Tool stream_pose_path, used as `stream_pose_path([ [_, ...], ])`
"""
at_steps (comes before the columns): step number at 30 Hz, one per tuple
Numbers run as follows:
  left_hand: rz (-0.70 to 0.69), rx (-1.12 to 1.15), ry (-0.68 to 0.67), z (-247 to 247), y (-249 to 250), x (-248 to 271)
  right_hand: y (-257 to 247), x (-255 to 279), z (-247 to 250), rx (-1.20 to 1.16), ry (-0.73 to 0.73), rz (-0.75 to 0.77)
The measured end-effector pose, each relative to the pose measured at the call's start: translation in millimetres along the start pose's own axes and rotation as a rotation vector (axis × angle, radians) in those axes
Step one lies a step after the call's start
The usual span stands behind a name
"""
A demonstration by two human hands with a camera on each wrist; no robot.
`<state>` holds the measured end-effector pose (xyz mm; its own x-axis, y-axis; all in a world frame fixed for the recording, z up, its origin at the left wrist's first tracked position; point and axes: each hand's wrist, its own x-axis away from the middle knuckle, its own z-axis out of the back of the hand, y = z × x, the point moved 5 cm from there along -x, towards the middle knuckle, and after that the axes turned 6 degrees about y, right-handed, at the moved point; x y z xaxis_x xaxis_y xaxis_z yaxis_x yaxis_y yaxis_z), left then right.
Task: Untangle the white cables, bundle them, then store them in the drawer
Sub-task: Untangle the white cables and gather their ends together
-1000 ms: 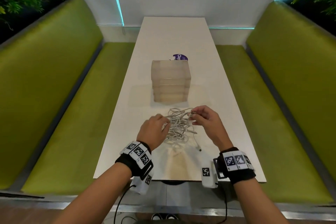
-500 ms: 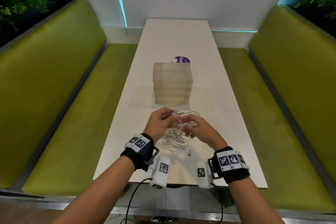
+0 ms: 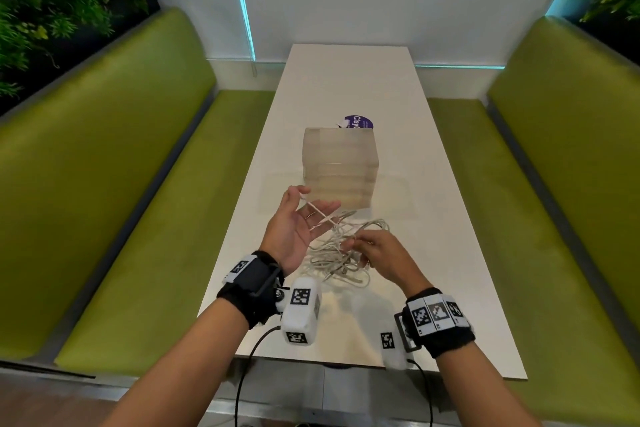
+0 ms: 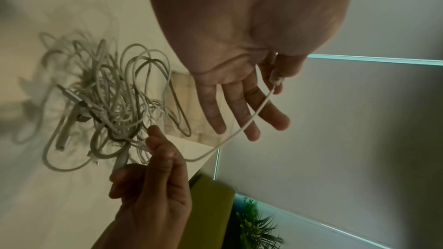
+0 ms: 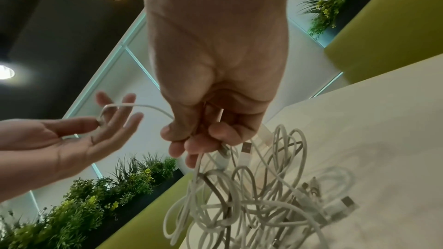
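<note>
so far only the untangling is under way: the left hand (image 3: pixel 294 225), palm up with its other fingers straight, pinches one cable end (image 4: pixel 275 80) between thumb and forefinger, while the right hand (image 3: pixel 377 253) grips strands of the cables (image 3: pixel 341 253), knotted on the near table (image 3: pixel 433 218). bundling and storing remain, and the drawers (image 3: pixel 339 166) just beyond look closed.

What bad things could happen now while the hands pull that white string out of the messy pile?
1. The left hand pinches only the cable end with thumb and forefinger, so it might slip free.
2. The right hand grips several strands of the tangle; pulling could tighten knots.
3. The tangle lies just in front of the drawer unit, so a tug might drag loops against it.
</note>
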<state>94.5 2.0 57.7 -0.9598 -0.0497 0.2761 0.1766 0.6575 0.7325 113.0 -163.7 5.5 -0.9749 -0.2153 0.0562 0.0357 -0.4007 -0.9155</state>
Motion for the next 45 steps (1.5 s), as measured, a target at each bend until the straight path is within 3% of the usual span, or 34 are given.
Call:
stream_pose_path([
  [3, 0.022, 0.006, 0.015, -1.1, -1.5, 0.4, 2.0, 0.4, -1.8, 0.064, -0.011, -0.010],
  [8, -0.022, -0.061, -0.030, -15.8, 14.4, -0.6, 15.9, -6.0, -5.7, 0.432, -0.010, -0.004],
  [17, -0.186, -0.130, -0.034, -28.9, 61.7, -1.3, 10.5, -21.5, -4.0, 0.470, 0.051, 0.049],
  [19, -0.284, -0.405, 0.026, -19.2, 64.6, -4.0, 8.3, -21.9, -1.2, 0.424, 0.057, 0.067],
  [21, -0.336, -0.861, 0.030, -11.4, 51.2, -6.0, 5.6, -21.0, 1.2, 0.411, 0.069, 0.092],
  [23, -0.259, -1.215, -0.047, -2.1, 21.3, -10.7, 0.4, -19.7, 1.5, 0.416, 0.071, 0.115],
  [25, -0.182, -1.368, -0.102, 4.8, -4.6, -13.2, -4.7, -18.0, 0.1, 0.421, 0.066, 0.140],
  [29, -0.131, -1.223, -0.068, 8.6, -27.1, -14.5, -11.4, -14.9, 0.3, 0.442, 0.061, 0.168],
  [32, -0.171, -1.194, -0.015, 5.1, -23.5, -14.9, -11.7, -14.4, 1.1, 0.472, 0.064, 0.166],
  [37, -0.237, -1.193, -0.036, -10.3, -7.7, -14.1, -4.4, -17.1, -5.5, 0.550, 0.055, 0.120],
  [41, -0.293, -1.144, -0.029, -16.4, 7.2, -11.1, -2.5, -22.9, -4.8, 0.457, 0.144, 0.118],
  [45, -0.358, -1.041, 0.088, -3.4, 20.4, -12.0, -5.4, -27.1, -10.0, 0.283, 0.125, 0.148],
])
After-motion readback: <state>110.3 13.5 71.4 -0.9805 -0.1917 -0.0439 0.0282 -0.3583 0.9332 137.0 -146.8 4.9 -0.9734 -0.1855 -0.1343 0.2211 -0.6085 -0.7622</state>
